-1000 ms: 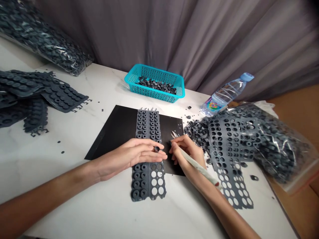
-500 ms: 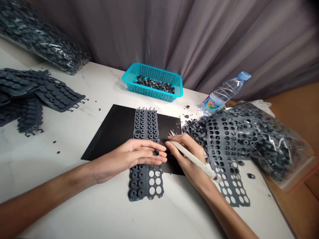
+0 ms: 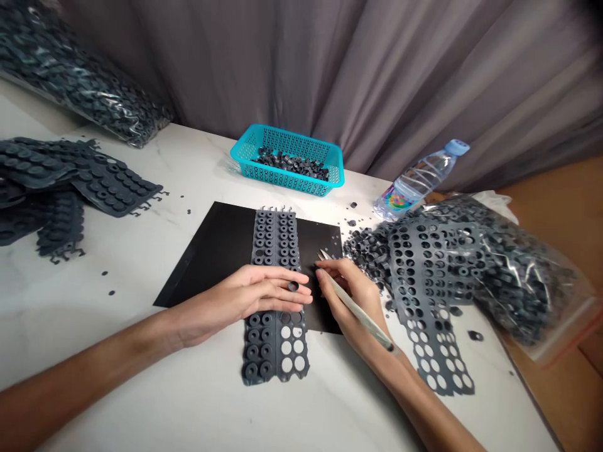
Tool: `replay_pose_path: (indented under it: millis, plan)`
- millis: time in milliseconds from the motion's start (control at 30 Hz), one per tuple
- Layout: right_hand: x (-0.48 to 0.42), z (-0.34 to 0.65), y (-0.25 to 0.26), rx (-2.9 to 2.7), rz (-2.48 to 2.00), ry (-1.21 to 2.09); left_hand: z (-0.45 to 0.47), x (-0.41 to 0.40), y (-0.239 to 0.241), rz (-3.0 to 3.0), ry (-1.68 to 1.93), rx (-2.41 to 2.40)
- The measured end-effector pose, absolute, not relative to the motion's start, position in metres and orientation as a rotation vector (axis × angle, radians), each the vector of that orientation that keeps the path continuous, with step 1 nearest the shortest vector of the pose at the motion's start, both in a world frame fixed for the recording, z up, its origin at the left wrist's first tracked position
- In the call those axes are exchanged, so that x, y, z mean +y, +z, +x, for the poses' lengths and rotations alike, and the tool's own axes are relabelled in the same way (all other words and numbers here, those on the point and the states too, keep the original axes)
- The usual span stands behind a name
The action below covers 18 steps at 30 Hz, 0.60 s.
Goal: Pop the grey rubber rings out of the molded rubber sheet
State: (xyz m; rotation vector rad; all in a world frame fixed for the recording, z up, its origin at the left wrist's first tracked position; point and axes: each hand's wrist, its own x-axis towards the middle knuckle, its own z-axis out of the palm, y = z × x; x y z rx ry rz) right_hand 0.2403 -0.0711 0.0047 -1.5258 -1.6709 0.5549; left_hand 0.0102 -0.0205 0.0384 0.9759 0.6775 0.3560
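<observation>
My left hand (image 3: 264, 289) lies over the middle of a dark grey rubber sheet (image 3: 276, 242), fingers stretched out and palm turned partly up. It holds a small black rubber ring (image 3: 293, 286) against those fingers. My right hand (image 3: 351, 292) is closed round pale tweezers (image 3: 360, 314), whose pointed tips stand apart, right of my left fingertips and touching nothing I can see. Raised round rings fill much of the sheet, while its lower right part shows open holes. Beneath the sheet is a black board (image 3: 202, 257); my left hand hides part of both.
A turquoise basket (image 3: 287, 181) with black pieces stands at the back. On the right are a water bottle (image 3: 419, 179), a holed sheet (image 3: 424, 295), loose rings (image 3: 370, 251) and a clear bag (image 3: 522, 282). Stacked sheets (image 3: 108, 182) and another full bag (image 3: 94, 94) lie left.
The tweezers have turned slightly within my right hand. My left hand has shifted a little to the left, the small ring still at its fingers. The view has moved slightly.
</observation>
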Motion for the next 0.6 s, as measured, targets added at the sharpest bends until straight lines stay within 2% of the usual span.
replay_pose_path:
  millis: [233, 433, 600]
  plan:
    - [-0.075, 0.24, -0.003, -1.791, -1.438, 0.474, 0.012, 0.015, 0.04, 1.085, 0.5, 0.7]
    - [-0.076, 0.236, -0.008, -1.787, -1.397, 0.517, 0.061, 0.126, 0.072, 2.018, 1.124, 0.966]
    - [-0.072, 0.24, -0.004, -1.77, -1.395, 0.567, 0.102, 0.182, 0.098, 2.241, 1.132, 0.943]
